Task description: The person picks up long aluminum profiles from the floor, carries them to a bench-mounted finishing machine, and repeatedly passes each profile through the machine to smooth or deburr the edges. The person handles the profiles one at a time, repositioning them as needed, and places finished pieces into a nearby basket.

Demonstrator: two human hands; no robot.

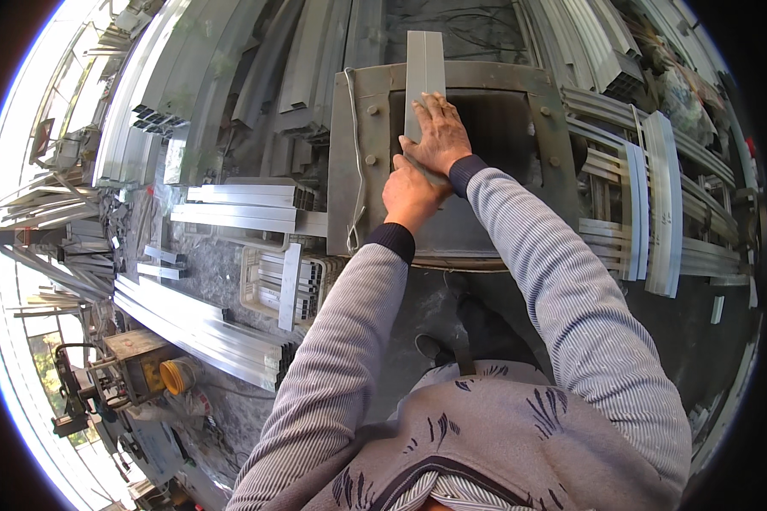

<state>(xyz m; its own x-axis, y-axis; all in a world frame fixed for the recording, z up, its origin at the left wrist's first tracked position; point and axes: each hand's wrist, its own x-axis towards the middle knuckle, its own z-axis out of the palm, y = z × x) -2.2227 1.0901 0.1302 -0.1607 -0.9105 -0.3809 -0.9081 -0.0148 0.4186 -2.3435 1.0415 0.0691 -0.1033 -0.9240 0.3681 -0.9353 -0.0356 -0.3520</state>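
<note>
A long flat-topped grey metal profile (424, 64) lies lengthwise on a heavy grey machine (452, 234) with a bolted frame and a dark middle surface. My right hand (440, 136) rests on top of the profile, fingers stretched and spread over it, thumb pointing left. Closer to me, my left hand (411, 194) is closed around the profile's near end; most of its fingers are hidden, partly behind my right hand. The profile's far end sticks out past the machine's back edge. A thin pale cord (355, 153) runs along the machine's left side.
Bundles of long metal profiles (204, 68) lie at the far left. Left of the machine are a plastic crate (249, 281) of cut pieces and more profiles (200, 328). Stacked lengths (663, 204) stand to the right. A yellow bucket (176, 376) sits lower left.
</note>
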